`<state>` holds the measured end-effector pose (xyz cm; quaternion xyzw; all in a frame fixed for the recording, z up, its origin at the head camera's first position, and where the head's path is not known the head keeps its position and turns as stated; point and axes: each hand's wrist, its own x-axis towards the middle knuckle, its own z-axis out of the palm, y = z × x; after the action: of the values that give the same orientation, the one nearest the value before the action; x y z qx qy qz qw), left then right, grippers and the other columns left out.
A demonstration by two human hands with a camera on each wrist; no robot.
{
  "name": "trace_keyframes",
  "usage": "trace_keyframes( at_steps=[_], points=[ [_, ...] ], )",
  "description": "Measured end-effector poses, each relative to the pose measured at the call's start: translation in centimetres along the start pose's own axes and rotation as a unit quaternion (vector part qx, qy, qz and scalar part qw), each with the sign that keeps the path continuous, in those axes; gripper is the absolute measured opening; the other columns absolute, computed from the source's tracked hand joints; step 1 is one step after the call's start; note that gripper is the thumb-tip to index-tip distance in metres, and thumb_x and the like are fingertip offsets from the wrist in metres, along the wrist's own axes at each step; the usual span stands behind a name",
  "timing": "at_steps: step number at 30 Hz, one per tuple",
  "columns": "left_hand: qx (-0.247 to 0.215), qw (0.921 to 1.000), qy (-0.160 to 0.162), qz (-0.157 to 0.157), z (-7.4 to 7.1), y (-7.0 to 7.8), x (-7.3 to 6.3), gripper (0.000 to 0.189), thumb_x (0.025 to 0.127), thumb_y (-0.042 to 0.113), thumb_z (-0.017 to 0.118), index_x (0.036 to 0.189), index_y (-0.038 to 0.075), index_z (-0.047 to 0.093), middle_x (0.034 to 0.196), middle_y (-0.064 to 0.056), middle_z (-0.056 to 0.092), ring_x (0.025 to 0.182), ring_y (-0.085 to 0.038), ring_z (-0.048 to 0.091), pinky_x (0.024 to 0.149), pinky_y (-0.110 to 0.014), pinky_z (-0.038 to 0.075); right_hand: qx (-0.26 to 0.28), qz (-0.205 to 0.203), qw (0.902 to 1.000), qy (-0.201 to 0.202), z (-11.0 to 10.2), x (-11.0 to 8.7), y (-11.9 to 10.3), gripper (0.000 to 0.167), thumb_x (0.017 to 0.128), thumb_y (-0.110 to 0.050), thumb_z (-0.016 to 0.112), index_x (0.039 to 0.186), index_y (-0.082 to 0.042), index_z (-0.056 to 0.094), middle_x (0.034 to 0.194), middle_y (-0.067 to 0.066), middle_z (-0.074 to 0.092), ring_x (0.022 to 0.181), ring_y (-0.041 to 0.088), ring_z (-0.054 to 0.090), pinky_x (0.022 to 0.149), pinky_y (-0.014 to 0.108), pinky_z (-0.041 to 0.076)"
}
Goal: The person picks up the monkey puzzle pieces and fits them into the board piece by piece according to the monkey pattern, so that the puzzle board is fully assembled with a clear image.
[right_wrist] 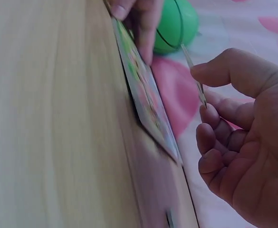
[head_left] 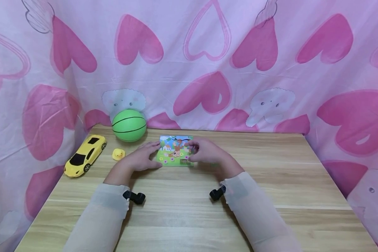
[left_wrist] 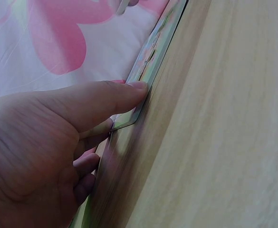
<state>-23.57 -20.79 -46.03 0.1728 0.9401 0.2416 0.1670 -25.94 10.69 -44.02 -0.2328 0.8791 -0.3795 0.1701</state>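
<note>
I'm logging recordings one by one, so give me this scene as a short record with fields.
Left hand: touching the left edge of a picture board
Right hand: pinching a thin piece, raised off the table
Left of board: yellow car, yellow duck, green ball
Backdrop: pink heart-print cloth

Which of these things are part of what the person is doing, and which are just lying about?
Seemingly in the job:
board, touched by the left hand
piece, pinched in the right hand
small flat thing, perhaps another piece

Seemingly just lying about:
ball
car
duck
</note>
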Motion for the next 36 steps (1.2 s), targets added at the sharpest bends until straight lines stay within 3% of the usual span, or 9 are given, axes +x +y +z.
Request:
trace_keyframes(
  at_steps=[8,15,22,36],
  points=[
    [0.000,1.0000,-0.001,0.004,-0.2,0.1,-0.1,0.093,0.095,0.047,0.078,0.169,0.014,0.032,0.182,-0.005,0.020,0.168,-0.043,0.009,0.135,-0.067,0.014,-0.014,-0.007,0.9997,-0.020,2.2,2.9,-2.5,0.057,0.087,-0.022,0.086,0.141,-0.014,0.067,0.113,-0.002,0.069,0.102,0.014,0.063,0.091,0.028,0.057],
    [-0.002,0.9999,0.007,0.014,-0.1,-0.1,-0.1,0.093,0.095,0.046,0.078,0.169,0.011,0.033,0.181,-0.008,0.021,0.168,-0.044,0.011,0.135,-0.068,0.013,0.002,-0.005,0.9993,-0.038,3.5,4.7,-3.4,0.060,0.088,-0.022,0.087,0.143,-0.012,0.067,0.112,-0.001,0.069,0.097,0.013,0.065,0.076,0.025,0.062],
    [-0.005,0.9998,0.011,0.018,-0.1,-0.3,-0.1,0.093,0.094,0.045,0.079,0.168,0.010,0.034,0.181,-0.008,0.022,0.168,-0.044,0.012,0.135,-0.067,0.014,-0.012,-0.014,0.9989,-0.042,4.4,5.8,-3.4,0.060,0.086,-0.020,0.089,0.140,-0.008,0.068,0.114,0.000,0.071,0.103,0.012,0.064,0.092,0.024,0.058],
    [-0.002,0.9997,0.009,0.021,-0.1,-0.3,0.0,0.092,0.095,0.045,0.078,0.168,0.011,0.034,0.181,-0.008,0.022,0.168,-0.044,0.012,0.135,-0.068,0.015,-0.070,-0.008,0.9964,-0.047,5.1,6.5,-2.7,0.057,0.085,-0.027,0.090,0.137,-0.015,0.072,0.114,-0.004,0.071,0.106,0.011,0.063,0.099,0.028,0.056]
  ],
)
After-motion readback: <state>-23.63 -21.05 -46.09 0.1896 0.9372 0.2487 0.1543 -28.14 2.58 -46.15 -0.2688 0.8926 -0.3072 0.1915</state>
